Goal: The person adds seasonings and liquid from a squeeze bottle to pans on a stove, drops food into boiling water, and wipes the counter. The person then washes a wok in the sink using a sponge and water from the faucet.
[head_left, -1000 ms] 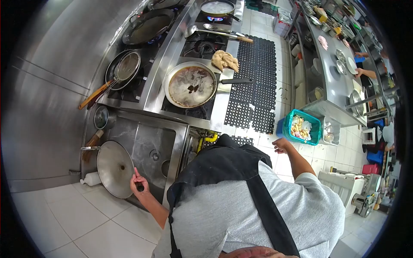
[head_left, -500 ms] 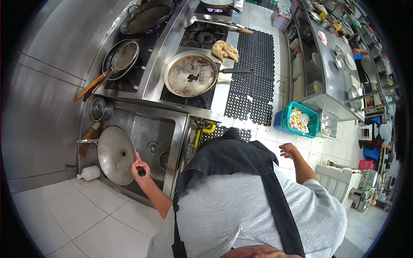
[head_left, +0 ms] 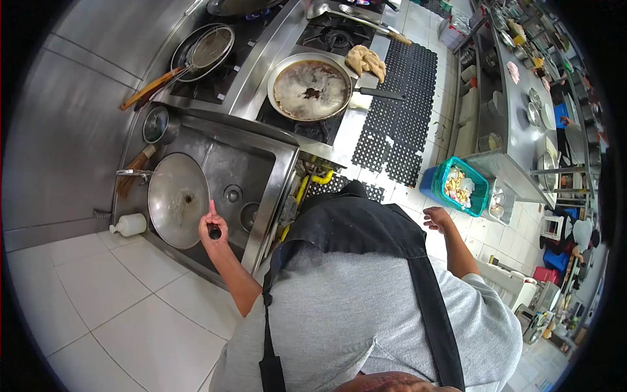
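My left hand (head_left: 213, 227) is closed round the dark handle of a large metal wok (head_left: 178, 199), which is tilted in the sink (head_left: 236, 147). A metal faucet (head_left: 134, 172) reaches over the wok's rim, and water seems to run into it. My right hand (head_left: 436, 219) hangs over the floor with its fingers partly curled and apart, holding nothing. Beyond the sink, a frying pan (head_left: 312, 86) with brown, bubbling liquid stands on the stove, its handle to the right. A folded tan cloth (head_left: 366, 63) lies beside it.
A whisk brush (head_left: 136, 167) and a white bottle (head_left: 128, 225) are by the sink's left side. A strainer (head_left: 210, 48) rests over a pan at the back left. On the right stand a teal bin (head_left: 461, 187) of scraps and a steel counter (head_left: 516, 124). A person's hand shows beyond it.
The view has shifted. The wok is now under the faucet and water appears in it, with my left hand still on its handle. My right hand remains empty.
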A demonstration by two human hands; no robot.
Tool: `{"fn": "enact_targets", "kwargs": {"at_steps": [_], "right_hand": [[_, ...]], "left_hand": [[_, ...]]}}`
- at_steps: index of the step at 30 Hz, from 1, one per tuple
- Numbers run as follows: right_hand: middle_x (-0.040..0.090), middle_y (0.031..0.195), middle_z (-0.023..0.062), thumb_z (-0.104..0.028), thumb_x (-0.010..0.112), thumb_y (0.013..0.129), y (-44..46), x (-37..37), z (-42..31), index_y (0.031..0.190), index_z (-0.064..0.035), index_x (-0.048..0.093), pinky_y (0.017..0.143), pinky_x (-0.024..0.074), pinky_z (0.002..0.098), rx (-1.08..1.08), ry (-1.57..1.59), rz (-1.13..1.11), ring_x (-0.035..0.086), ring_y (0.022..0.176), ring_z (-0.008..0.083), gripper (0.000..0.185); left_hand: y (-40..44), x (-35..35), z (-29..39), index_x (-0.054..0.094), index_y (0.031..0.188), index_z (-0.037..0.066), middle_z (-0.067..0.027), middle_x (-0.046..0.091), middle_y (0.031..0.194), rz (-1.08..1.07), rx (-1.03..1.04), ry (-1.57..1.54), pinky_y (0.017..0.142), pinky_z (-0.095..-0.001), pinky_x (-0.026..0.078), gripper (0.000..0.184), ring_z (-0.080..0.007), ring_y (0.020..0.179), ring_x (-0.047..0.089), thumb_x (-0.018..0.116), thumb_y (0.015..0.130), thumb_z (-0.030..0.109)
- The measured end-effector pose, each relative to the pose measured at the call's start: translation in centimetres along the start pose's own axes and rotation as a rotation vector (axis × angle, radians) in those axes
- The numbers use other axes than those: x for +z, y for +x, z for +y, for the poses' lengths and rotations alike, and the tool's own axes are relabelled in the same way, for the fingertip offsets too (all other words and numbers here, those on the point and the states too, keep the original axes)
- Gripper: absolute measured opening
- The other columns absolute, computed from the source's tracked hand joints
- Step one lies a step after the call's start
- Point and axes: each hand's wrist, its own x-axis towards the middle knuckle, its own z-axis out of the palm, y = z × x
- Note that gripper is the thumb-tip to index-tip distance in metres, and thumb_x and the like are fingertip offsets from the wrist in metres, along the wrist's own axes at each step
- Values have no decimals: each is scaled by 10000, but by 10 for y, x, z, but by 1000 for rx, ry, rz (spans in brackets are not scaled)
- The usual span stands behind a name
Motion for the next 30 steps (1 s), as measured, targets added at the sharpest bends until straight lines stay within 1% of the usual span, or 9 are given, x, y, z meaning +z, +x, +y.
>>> {"fn": "enact_targets", "kwargs": {"at_steps": [7, 9, 13, 24, 26, 27, 28, 29, 30], "right_hand": [[679, 927, 38, -299, 673, 936, 5, 5, -5, 1202, -125, 659, 693, 465, 371, -22, -22, 2, 687, 748, 222, 319], [684, 1029, 91, -329, 656, 941, 13, 1, 3, 1244, -108, 644, 659, 450, 389, -1, -45, -31, 710, 798, 245, 376], [672, 1050, 103, -316, 654, 936, 27, -9, 18, 1252, -99, 632, 634, 437, 346, -87, -241, -89, 582, 629, 194, 384], [656, 885, 76, -252, 665, 918, 70, -23, 49, 1114, -45, 675, 508, 347, 317, -317, -169, -7, 554, 629, 166, 285], [654, 870, 74, -246, 667, 916, 73, -21, 47, 1101, -40, 679, 496, 338, 314, -339, -137, 19, 551, 629, 163, 277], [676, 931, 106, -244, 655, 928, 62, -23, 40, 1176, -74, 653, 497, 398, 339, -357, -207, -80, 644, 704, 236, 301], [698, 992, 138, -241, 644, 939, 52, -33, 37, 1250, -109, 626, 498, 458, 364, -372, -262, -155, 737, 779, 308, 339], [689, 1022, 152, -257, 649, 941, 56, -26, 40, 1250, -94, 625, 486, 455, 368, -176, 6, -107, 743, 793, 338, 350], [686, 1141, 177, -282, 655, 941, 49, -26, 36, 1283, -92, 611, 546, 495, 418, -96, 86, -110, 745, 808, 349, 394]], "left_hand": [[-13, 3, 0, 382, 1477, -106, 22, 527, 655, 15, 6, 26, 565, -252, 540, 615, -105, 538, 513, 533, 893, 16], [-13, 2, 0, 390, 1472, -106, 29, 498, 651, 11, -8, 34, 562, -247, 516, 621, -101, 544, 501, 537, 879, 4], [-17, 6, 0, 428, 1441, -111, 30, 498, 642, -5, -42, -48, 564, -240, 480, 584, -90, 562, 481, 550, 882, 9], [-16, 10, -3, 480, 1365, -155, 7, 512, 640, 14, -5, 2, 544, -224, 474, 543, -116, 551, 505, 588, 856, 0], [-43, 37, -13, 598, 1167, -106, -9, 511, 665, 93, 77, 92, 527, -216, 457, 319, -97, 555, 497, 588, 892, 56], [-47, 30, -22, 557, 979, -23, -33, 539, 700, -88, 234, 304, 484, -217, 415, 160, -87, 545, 472, 546, 935, 131], [-41, 17, -24, 515, 791, 61, -57, 567, 734, -301, 380, 497, 440, -217, 374, 237, -77, 535, 448, 504, 979, 205], [-2, -22, -14, 570, 829, 35, -119, 675, 851, -344, 343, 404, 415, -218, 347, 261, -112, 509, 436, 512, 983, 237], [32, 7, -48, 570, 829, 35, -119, 675, 851, -416, 275, 392, 415, -218, 347, 261, -112, 509, 436, 512, 983, 237]]}}
